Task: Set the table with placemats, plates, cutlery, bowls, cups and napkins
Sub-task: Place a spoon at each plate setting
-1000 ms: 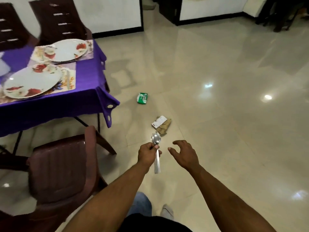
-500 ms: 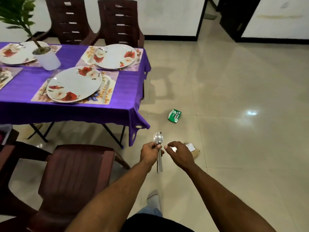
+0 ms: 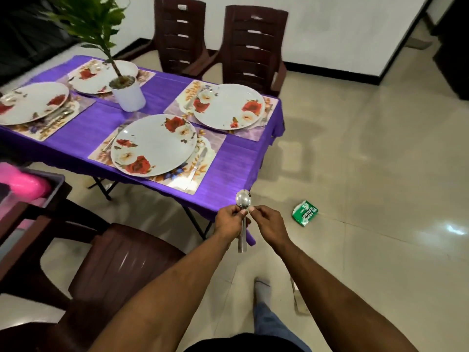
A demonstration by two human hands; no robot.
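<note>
Just off the near right corner of the bench (image 3: pixel 236 171), the left hand (image 3: pixel 229 222) grips a bundle of spoons (image 3: pixel 243 207), bowls up and handles hanging below the fist. The right hand (image 3: pixel 266 221) is beside it, its grip narrow, thumb and forefinger pinching at the neck of the spoons. On the purple-clothed bench, four flowered plates sit on placemats: the nearest plate (image 3: pixel 153 144) by the near edge, another (image 3: pixel 229 106) at the far right corner. A potted plant (image 3: pixel 128 94) stands mid-bench. A green packet (image 3: pixel 304 213) lies on the floor (image 3: pixel 380 174), right of the hands
</note>
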